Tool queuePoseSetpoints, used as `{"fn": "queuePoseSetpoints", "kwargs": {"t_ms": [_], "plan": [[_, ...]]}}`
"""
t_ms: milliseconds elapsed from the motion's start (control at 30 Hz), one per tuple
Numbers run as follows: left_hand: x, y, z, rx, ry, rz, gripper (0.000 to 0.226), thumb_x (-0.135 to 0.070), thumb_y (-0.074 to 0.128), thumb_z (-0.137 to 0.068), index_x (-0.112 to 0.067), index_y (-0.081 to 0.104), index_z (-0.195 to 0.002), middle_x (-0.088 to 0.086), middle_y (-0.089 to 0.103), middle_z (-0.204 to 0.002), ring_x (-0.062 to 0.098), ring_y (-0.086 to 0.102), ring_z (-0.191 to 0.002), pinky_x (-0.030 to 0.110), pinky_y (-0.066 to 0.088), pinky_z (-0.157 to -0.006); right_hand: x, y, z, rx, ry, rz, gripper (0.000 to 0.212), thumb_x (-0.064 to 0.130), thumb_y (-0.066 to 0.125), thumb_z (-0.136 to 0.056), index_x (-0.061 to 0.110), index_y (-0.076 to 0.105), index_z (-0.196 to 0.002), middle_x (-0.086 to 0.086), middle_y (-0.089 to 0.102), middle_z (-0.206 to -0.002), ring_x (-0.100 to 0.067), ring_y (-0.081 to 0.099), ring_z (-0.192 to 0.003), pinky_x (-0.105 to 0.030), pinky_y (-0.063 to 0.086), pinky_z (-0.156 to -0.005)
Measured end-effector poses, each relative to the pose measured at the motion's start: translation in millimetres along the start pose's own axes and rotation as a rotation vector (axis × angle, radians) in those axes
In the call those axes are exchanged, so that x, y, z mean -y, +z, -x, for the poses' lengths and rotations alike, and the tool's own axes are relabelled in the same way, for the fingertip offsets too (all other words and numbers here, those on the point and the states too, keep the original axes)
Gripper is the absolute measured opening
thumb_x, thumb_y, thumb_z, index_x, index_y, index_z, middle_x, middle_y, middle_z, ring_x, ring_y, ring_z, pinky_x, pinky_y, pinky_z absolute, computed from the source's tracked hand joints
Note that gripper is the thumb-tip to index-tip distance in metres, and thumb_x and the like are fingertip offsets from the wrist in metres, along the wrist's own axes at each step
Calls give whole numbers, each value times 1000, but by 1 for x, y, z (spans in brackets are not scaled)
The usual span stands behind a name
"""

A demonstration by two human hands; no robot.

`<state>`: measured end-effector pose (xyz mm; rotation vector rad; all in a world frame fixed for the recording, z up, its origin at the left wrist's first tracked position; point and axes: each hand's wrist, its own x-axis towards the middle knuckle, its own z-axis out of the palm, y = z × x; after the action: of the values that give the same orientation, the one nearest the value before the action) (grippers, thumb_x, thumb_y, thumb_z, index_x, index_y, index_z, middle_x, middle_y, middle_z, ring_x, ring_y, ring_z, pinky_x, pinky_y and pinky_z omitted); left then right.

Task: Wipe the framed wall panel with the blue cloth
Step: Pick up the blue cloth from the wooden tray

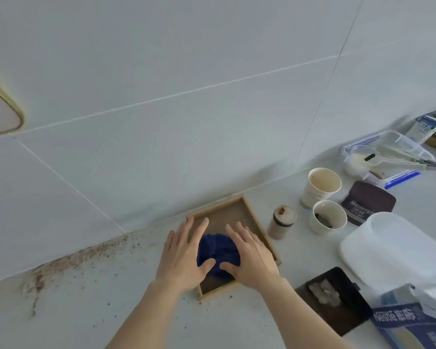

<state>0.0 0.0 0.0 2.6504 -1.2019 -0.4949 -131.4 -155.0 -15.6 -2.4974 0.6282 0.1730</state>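
Observation:
A crumpled dark blue cloth (218,250) lies inside a shallow wooden tray (256,221) on the counter, close to the wall. My left hand (184,258) and my right hand (252,258) flank the cloth with fingers stretched flat and apart. Both thumbs press on its near edge, and neither hand is closed around it. The framed wall panel (0,114), pale with a thin gold rounded frame, shows only as a corner at the far left edge, well away from both hands.
Brown crumbs (68,263) are scattered along the wall joint on the left. To the right stand a small jar (281,221), two paper cups (324,185), a cocoa tin (368,202), a clear box with tongs (388,157), a white lid (398,250), a dark tray (335,298) and a Nestle box (410,323).

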Motion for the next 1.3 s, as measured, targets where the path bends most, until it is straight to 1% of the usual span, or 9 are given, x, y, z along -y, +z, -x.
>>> {"fn": "queuePoseSetpoints", "kwargs": {"t_ms": [133, 233, 333, 433, 633, 833, 1033, 1133, 1300], "plan": [[0, 21, -1, 124, -32, -34, 99, -61, 60, -95, -43, -10, -164, 0, -2, -178, 25, 0, -165, 45, 2, -132, -9, 12, 0, 57, 19, 61, 89, 46, 70, -97, 35, 14, -165, -1, 22, -175, -30, 30, -158, -45, 38, -123], [-3, 33, 0, 140, -39, -103, 94, -57, 62, -95, -38, 3, -166, -1, 28, -172, 26, 18, -162, 45, 8, -131, -11, 18, 1, 42, 19, 89, 72, 37, 67, -99, 32, 30, -161, -1, 47, -158, -25, 51, -136, -39, 50, -109], [-6, 41, -2, 74, -60, -100, 85, -49, 70, -93, -35, 21, -162, -7, 56, -148, 21, 48, -140, 37, 31, -122, -11, 16, 2, 5, 17, 78, 56, 29, 65, -101, 30, 44, -153, 1, 59, -139, -21, 56, -123, -35, 54, -98], [-13, 45, -5, 11, -100, -84, 64, -46, 73, -92, -35, 39, -146, -10, 66, -128, 17, 61, -120, 32, 42, -105, -7, 13, 2, -33, 17, 45, 40, 20, 62, -103, 26, 57, -142, 1, 64, -129, -20, 62, -114, -33, 56, -94], [-20, 48, -10, -39, -153, -44, 34, -39, 66, -98, -32, 49, -127, -12, 71, -115, 16, 65, -109, 30, 46, -95, -3, 3, 2, -92, 49, -63, 33, 8, 61, -99, 23, 69, -127, 2, 71, -119, -20, 67, -105, -32, 57, -89], [-15, 25, -8, -140, -111, 14, 12, -33, 57, -103, -31, 59, -114, -11, 72, -110, 13, 64, -102, 23, 47, -85, 12, -17, 3, -153, 28, -100, 32, 10, 62, -96, 27, 71, -121, 5, 73, -113, -17, 67, -102, -32, 57, -86], [3, -45, 2, -293, -73, 39, 13, -28, 58, -102, -30, 65, -113, -9, 72, -107, 18, 64, -102, 29, 46, -84, 49, -51, 5, -227, -4, -73, 29, 13, 62, -95, 31, 71, -117, 8, 73, -108, -17, 65, -97, -32, 55, -80], [17, -84, 11, -350, -69, 34, 13, -25, 52, -104, -29, 62, -110, -9, 70, -103, 19, 60, -99, 30, 39, -81, 79, -69, 8, -254, -7, -69, 27, 11, 60, -92, 29, 73, -106, 8, 73, -99, -20, 64, -91, -30, 49, -71], [43, -143, 43, -445, -63, 21, 16, -24, 48, -105, -27, 62, -112, -10, 68, -101, 19, 59, -99, 30, 42, -84, 140, -96, 19, -303, -31, -97, 17, 15, 60, -88, 27, 71, -93, 9, 69, -80, -19, 64, -75, -23, 40, -55]]}}
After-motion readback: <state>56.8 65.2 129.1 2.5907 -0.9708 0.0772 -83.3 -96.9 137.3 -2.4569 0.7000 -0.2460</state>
